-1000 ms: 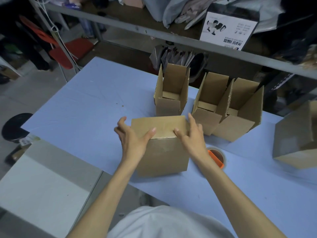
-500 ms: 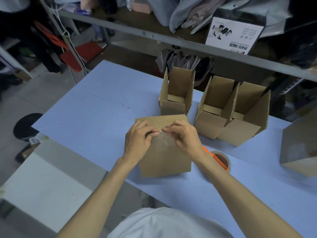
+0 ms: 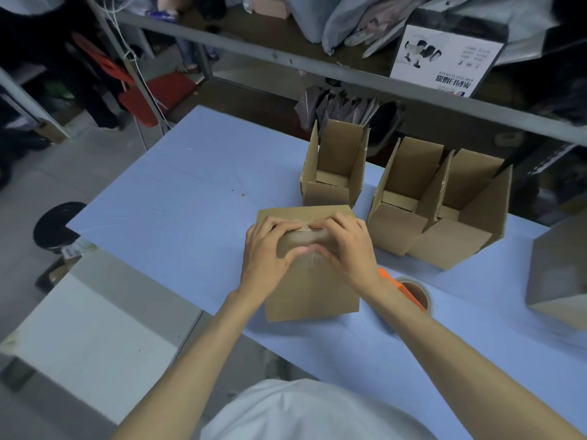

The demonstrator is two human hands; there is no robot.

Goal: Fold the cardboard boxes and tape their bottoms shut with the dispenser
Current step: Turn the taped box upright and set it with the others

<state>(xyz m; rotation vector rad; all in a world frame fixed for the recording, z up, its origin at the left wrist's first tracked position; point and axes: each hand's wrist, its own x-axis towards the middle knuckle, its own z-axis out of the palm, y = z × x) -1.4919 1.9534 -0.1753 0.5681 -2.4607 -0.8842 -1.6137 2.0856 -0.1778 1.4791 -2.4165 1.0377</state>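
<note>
Near the bench's front edge: cardboard box stands closed side up on the bench, between both hands.
Left hand: fingers curled over the box's top edge at the flap seam, thumb on the near face; it grasps the box.
Right hand: mirrored grip; fingertips meet the left's at the seam, thumbs touch lower down.
Glossy patch: on the near face by the thumbs, probably tape; its extent cannot be told.
Tape dispenser: orange, on the bench just beside the right wrist, partly hidden by it.
Open boxes: three upright at the far side, flaps up.
Risk, seam: flaps would likely spring apart if either hand lets go before tape bridges them.
Risk, tape: uneven thumb pressure could leave a wrinkle or a lifted end.
Risk, dispenser: an unsighted reach could knock it with the wrist.
Risk, box: a hard downward push may buckle the hollow top.
</note>
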